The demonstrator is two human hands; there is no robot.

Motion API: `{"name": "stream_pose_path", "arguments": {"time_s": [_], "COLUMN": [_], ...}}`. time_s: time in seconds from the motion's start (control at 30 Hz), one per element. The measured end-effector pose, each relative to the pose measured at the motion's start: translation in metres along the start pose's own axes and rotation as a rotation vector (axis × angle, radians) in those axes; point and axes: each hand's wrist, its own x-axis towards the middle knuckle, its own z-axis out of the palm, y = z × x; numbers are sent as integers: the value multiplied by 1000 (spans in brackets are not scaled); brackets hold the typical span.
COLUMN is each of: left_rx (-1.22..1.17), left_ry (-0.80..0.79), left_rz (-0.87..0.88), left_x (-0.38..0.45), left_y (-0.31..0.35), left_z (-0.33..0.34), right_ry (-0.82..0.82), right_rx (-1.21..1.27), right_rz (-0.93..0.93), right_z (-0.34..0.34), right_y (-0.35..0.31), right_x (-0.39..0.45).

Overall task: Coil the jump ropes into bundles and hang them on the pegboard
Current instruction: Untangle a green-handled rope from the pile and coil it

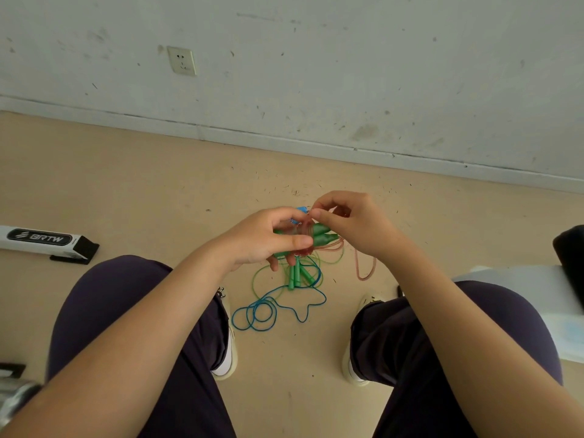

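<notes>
Beige floor (126, 184) meets scuffed white wall (316, 74) with socket (181, 61); left hand (268, 241) grips green handles (322, 234), right hand (350, 222) fingers pinch pink rope (363, 273).

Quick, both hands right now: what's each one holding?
Left hand: grips the coiled pink rope with its green handles.
Right hand: thumb and forefinger pinch the pink rope at the top of the coil.

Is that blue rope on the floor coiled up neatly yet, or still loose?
Still loose. The blue rope sprawls on the floor in uneven loops between the shoes, untied, tangled with a green rope.
</notes>
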Motion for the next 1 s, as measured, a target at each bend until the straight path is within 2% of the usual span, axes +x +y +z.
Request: {"name": "stream_pose_path", "arguments": {"time_s": [0.2, 0.4, 0.57, 0.73, 0.87, 1.0], "left_rx": [92, 123, 25, -155, -239, -211], "left_ry": [7, 41, 138, 289, 311, 339], "left_rz": [25, 75, 144, 121, 94, 76], "left_x": [-1, 0, 1, 3, 3, 4], "left_y": [1, 2, 3, 6, 6, 4], "left_z": [-2, -3, -2, -4, -7, -6], "right_ry": [3, -31, -107, -159, -185, -109], "right_rx": [96, 159, 356, 441, 356, 49], "right_rz": [153, 183, 202, 211, 238, 211], "right_z": [2, 6, 8, 16, 24, 22], "right_y": [4, 2, -2, -1, 0, -10], "right_x": [0, -3, -5, -7, -9, -9]}}
